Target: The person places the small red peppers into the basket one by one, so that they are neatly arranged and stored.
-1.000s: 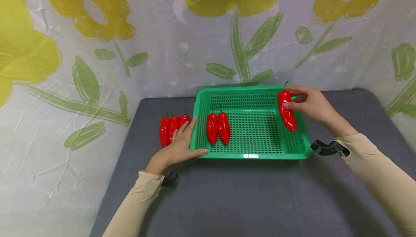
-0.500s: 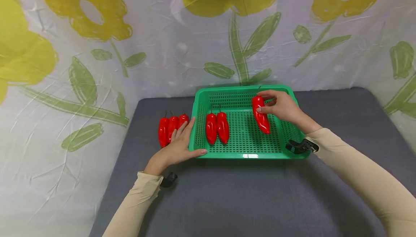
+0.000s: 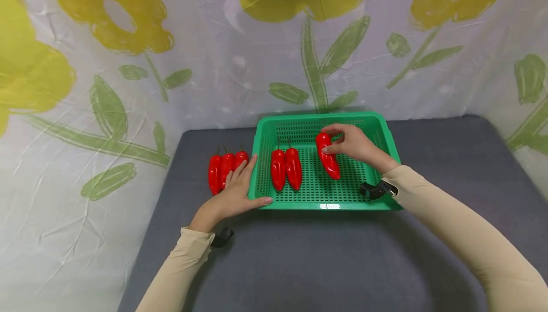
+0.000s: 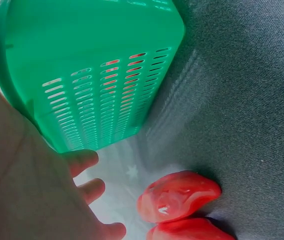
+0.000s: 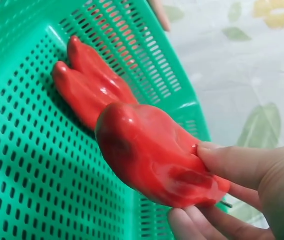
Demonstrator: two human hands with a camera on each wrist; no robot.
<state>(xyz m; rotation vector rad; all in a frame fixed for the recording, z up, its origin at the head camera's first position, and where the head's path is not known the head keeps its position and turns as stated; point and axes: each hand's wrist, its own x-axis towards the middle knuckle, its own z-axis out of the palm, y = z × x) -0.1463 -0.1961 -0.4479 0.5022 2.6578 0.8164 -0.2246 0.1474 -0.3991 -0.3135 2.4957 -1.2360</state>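
Note:
A glossy red pepper [image 3: 328,162] is pinched between the thumb and fingers of my right hand [image 3: 353,144], over the inside of a green plastic basket [image 3: 329,206]. Its tip points down toward the front in the head view; the right wrist view shows the pepper [image 5: 146,155] close up. Two more red peppers [image 3: 286,169] lie side by side at the basket's left end. My left hand [image 3: 231,197] rests with spread, straight fingers along the basket's left rim, thumb at the front corner. In the left wrist view the basket's slotted wall [image 4: 97,85] stands beside the palm.
Three red peppers [image 3: 215,174] lie in a row on the dark grey cloth [image 3: 299,259] left of the basket, partly behind my left hand. A pale flower-printed curtain [image 3: 214,64] rises directly behind the basket. Black straps sit on both wrists.
My right hand has carried the pepper leftward from the basket's right rim to above its middle, and slightly lower. The left hand and the other peppers stay where they were.

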